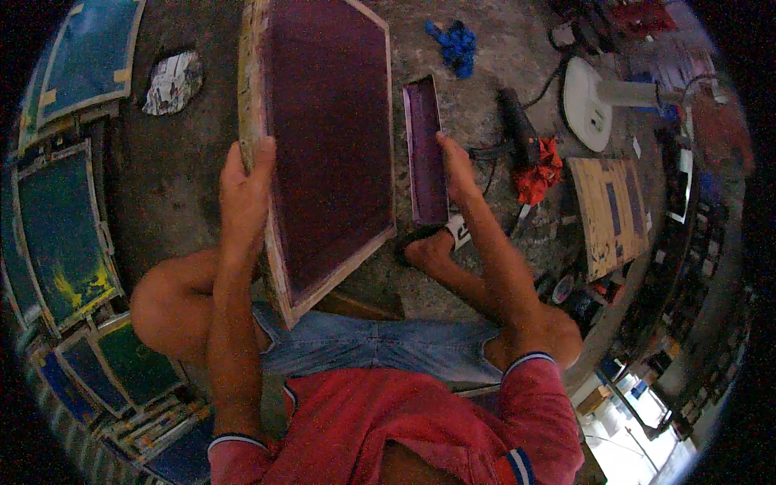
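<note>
Red shirt [388,412] and denim shorts [376,347] nearest the camera, person seated low, knees splayed. Concrete floor [178,174] ahead is cluttered. Left side: framed screens, one blue-green [93,48], another green with a yellow smear [61,230], more stacked below. Crumpled sheet [172,83] on floor, upper left. Right side: blue cloth [457,48], black cylindrical tool [517,125] with cord, orange-red cloth [537,171] against it, white pedestal stand [586,105] lying over, tan board [610,214] with dark stripes. Held frame hides part of the floor; foot with a white strap [461,230] sits just beside the trough's lower end. Writing: dark print on the crumpled sheet, too small to make out; bold dark marking on the strap, partly hidden. Left hand [246,190] clamped on the left edge of a wood-framed maroon screen [331,145], thumb on the near face, screen tilted up above the lap. Right hand [458,170] closed on the right edge of a narrow purple trough [424,153], just right of the screen, small gap between them.
</note>
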`<state>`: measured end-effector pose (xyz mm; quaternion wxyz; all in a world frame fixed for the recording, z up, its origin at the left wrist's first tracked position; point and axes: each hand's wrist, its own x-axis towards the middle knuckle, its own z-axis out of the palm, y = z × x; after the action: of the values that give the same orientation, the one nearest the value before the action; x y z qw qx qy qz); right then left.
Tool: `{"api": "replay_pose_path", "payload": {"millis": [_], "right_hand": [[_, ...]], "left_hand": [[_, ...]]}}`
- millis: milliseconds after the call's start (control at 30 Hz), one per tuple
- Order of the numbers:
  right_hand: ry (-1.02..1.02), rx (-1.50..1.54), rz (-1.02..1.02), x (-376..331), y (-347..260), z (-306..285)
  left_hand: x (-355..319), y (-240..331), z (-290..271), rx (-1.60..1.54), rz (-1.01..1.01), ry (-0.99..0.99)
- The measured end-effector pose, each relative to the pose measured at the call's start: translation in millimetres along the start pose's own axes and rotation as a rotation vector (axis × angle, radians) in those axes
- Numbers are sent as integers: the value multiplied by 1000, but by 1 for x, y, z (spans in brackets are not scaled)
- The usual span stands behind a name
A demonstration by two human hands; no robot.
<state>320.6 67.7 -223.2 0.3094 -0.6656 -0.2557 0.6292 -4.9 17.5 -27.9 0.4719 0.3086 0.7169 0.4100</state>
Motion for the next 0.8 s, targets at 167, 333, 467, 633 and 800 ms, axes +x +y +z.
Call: {"api": "replay_pose_path", "payload": {"millis": [167,333,467,633,800], "right_hand": [[39,-2,-147,36,41,3],[29,38,-147,35,35,28],[44,11,-167,42,42,33],[89,-15,-181,42,43,42],[139,-50,-328,51,52,44]], "left_hand": [[3,1,1,-198,-164,81],[5,1,-1,-118,-131,111],[4,4,-1,-105,-121,79],[2,10,-1,-115,-139,78],[6,3,0,-77,-106,125]]}}
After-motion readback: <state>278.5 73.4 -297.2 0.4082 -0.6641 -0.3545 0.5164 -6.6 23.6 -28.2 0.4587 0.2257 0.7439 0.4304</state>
